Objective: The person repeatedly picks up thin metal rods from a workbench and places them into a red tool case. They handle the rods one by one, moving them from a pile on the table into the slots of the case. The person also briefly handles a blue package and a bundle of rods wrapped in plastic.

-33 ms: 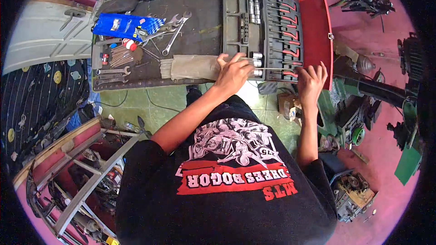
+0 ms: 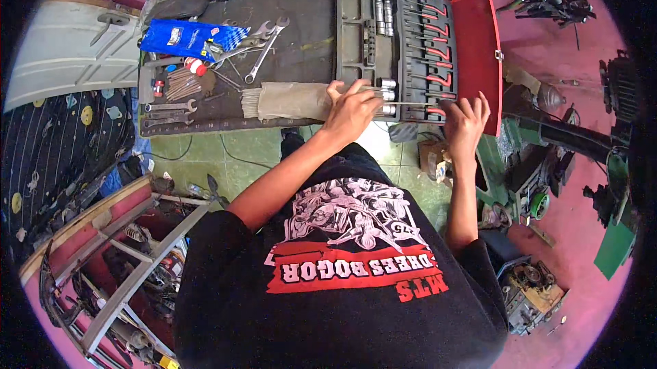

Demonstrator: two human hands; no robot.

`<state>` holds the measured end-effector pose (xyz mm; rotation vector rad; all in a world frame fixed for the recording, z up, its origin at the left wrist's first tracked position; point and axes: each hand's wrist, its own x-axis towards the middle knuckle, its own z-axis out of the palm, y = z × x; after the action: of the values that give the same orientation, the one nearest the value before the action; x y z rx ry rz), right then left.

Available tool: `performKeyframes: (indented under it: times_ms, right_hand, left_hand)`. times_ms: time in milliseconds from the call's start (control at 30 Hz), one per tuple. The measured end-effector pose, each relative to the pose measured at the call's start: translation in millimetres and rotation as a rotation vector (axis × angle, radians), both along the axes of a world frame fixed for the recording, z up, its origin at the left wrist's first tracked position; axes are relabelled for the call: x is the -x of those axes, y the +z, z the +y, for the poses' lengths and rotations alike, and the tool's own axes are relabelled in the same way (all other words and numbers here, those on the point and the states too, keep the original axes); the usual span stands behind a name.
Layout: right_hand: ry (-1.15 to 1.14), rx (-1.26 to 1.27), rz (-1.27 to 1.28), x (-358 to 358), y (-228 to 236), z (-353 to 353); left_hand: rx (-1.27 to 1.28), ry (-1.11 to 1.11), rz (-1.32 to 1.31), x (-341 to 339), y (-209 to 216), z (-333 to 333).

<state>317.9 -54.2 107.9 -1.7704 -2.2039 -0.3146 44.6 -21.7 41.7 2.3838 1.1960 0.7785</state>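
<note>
The person's left hand grips the right end of a paper-wrapped bundle of rods, seemingly to steady it on the bench. The right hand pinches one thin rod near its right end, so the rod appears supported at both ends above the open tool case. The bundle lies along the bench's near edge, probably for easy reach.

Black T-shirt, short sleeves at nine and three o'clock; white figure print at twelve, red band with white letters at six from it, red letters toward four; dark trousers.
</note>
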Motion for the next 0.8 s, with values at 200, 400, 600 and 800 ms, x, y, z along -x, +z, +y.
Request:
performKeyframes:
  times_ms: [200,400,600,800]
  right_hand:
    - [0.053,0.080,0.127,35.7,-25.4,5.9]
    - [0.077,0.158,0.149,69.7,-43.2,4.7]
    - [0.113,0.141,0.166,96.1,-53.6,8.8]
    - [0.135,0.168,0.160,109.7,-62.4,9.5]
  left_hand:
    - [0.025,0.008,0.026,7.6,-9.2,-0.7]
    - [0.045,-0.021,0.026,14.0,-12.2,0.0]
    - [0.039,-0.040,0.012,23.4,-9.3,2.7]
    - [0.076,-0.106,0.032,38.6,-21.3,6.5]
